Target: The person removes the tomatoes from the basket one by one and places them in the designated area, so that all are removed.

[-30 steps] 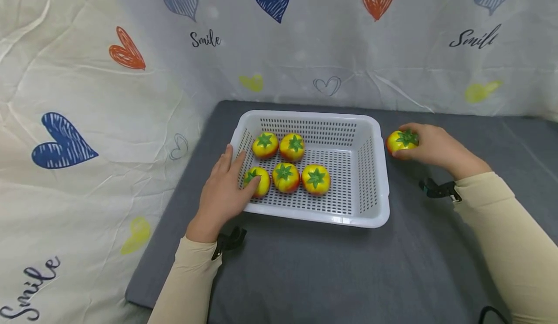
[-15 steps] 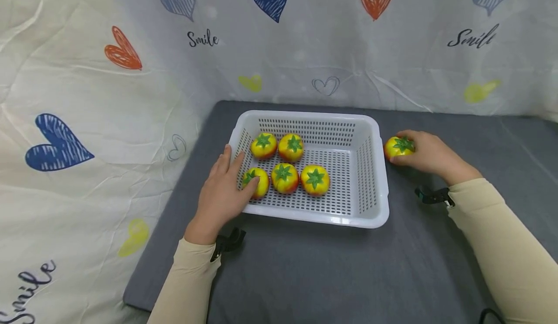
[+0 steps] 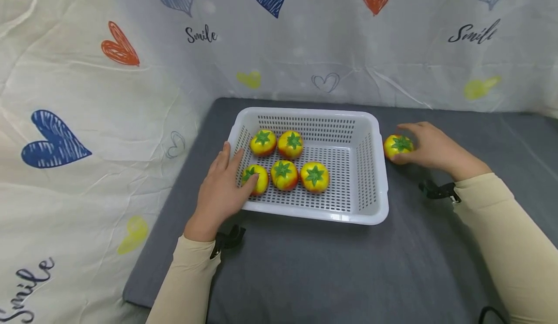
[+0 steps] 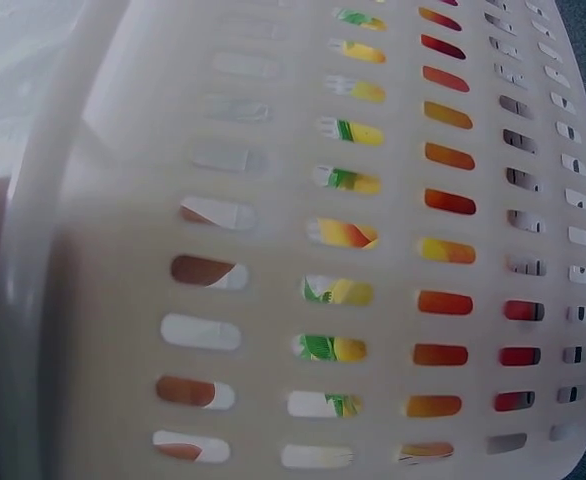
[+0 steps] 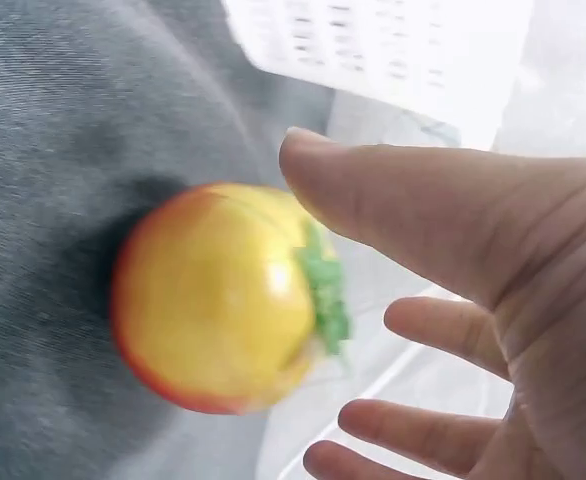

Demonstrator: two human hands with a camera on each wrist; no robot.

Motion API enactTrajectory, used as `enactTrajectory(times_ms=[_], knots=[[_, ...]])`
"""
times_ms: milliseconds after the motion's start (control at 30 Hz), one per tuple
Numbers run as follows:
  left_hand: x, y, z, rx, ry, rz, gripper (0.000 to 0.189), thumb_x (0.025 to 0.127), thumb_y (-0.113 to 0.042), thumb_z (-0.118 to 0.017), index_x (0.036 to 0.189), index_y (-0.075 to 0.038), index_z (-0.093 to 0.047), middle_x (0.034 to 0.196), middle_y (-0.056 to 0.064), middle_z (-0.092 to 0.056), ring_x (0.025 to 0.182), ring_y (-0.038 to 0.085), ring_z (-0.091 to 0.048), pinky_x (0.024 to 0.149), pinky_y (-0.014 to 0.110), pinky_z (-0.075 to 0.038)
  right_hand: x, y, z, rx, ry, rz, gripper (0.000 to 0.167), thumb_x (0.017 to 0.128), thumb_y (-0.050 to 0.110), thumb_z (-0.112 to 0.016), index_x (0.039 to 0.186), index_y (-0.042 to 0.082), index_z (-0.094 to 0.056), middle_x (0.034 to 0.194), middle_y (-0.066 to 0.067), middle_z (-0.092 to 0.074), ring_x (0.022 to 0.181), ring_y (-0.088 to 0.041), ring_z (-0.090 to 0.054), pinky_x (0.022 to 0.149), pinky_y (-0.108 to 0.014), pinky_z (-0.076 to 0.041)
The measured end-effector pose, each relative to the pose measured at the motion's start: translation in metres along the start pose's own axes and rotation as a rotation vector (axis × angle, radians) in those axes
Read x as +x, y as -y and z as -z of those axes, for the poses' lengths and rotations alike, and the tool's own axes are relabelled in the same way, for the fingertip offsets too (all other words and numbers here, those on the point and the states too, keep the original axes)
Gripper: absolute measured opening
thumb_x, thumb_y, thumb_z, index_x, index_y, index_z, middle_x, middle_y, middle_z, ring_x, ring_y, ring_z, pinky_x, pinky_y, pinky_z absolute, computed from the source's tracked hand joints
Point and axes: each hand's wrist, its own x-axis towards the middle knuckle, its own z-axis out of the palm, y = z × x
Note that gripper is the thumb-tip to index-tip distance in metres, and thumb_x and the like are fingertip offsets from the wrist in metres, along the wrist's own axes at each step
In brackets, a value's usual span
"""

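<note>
A white perforated plastic basket [image 3: 362, 217] stands on the grey cloth, holding several yellow-and-red tomato-like fruits, one of them [image 3: 315, 177] at the front right of the group. My left hand [image 3: 221, 186] rests on the basket's left rim, fingers spread and straight, thumb over the nearest fruit. Through the slots of the basket wall [image 4: 123, 300], bits of skin and fruit show in the left wrist view. Just outside the right rim sits a single matching fruit [image 5: 218, 300] with a green star-shaped top. Around it my right hand [image 3: 431, 147] is spread, fingers and thumb apart from its sides.
Dark grey cloth [image 3: 305, 266] covers the table. A white curtain [image 3: 296, 48] printed with hearts and "Smile" hangs behind and along the left side. A black cable [image 3: 490, 309] lies at the lower right.
The right hand brought the single fruit slightly left to the basket's side, then loosened its fingers and drew back a little to the right. The left hand stays on the rim.
</note>
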Motion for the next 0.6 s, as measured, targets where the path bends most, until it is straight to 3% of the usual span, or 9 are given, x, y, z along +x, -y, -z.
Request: enactTrajectory(times_ms=[333,600], knots=[[0.002,0.001,0.001,-0.008,0.006,-0.022,0.081,0.098,-0.049,-0.062,0.165,-0.012,-0.036,0.176,0.014,-0.010,0.160,0.043,-0.019,0.114,0.073,-0.033,-0.005,0.020,0.017,-0.001,-0.076,0.023,0.080,0.097,0.041,-0.073,0.154,-0.008,-0.042,0.154,-0.040,-0.037,0.143,-0.059,-0.032,0.111,-0.076,-0.029],[0.001,0.002,0.001,-0.011,0.009,-0.017,0.080,0.098,-0.048,-0.062,0.165,-0.012,-0.036,0.177,0.014,-0.010,0.159,0.043,-0.019,0.114,0.073,-0.034,-0.005,0.055,0.027,0.027,-0.144,0.052,0.077,0.101,0.045,-0.065,0.156,-0.003,-0.043,0.159,-0.033,-0.040,0.145,-0.055,-0.033,0.111,-0.077,-0.030]])
